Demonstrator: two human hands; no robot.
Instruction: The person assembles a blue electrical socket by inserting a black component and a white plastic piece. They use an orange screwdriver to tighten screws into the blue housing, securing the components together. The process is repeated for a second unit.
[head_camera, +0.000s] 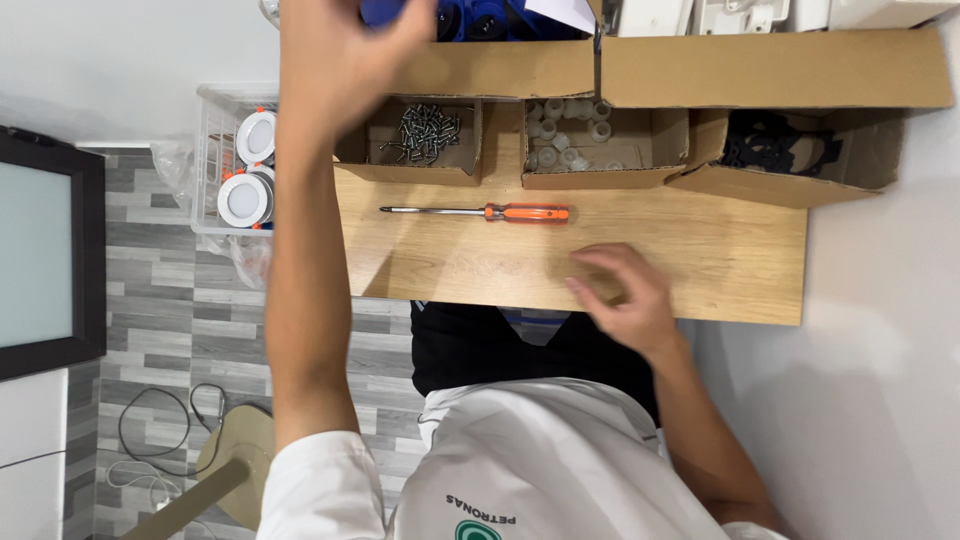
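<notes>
The left hand (345, 50) reaches up toward blue items at the far edge; the right hand (625, 295) rests, fingers loosely curled, on the wooden bench (460, 265) near an orange-handled screwdriver (475, 212).

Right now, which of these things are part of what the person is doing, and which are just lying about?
In hand:
left hand, raised over the blue parts
right hand, resting on the wooden table

Lying about:
orange-handled screwdriver
box of screws
box of white caps
basket of round lamps

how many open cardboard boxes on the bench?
3, in a row along the far edge: screw box left, white-parts box middle, black-parts box right. More may be hidden behind.
</notes>
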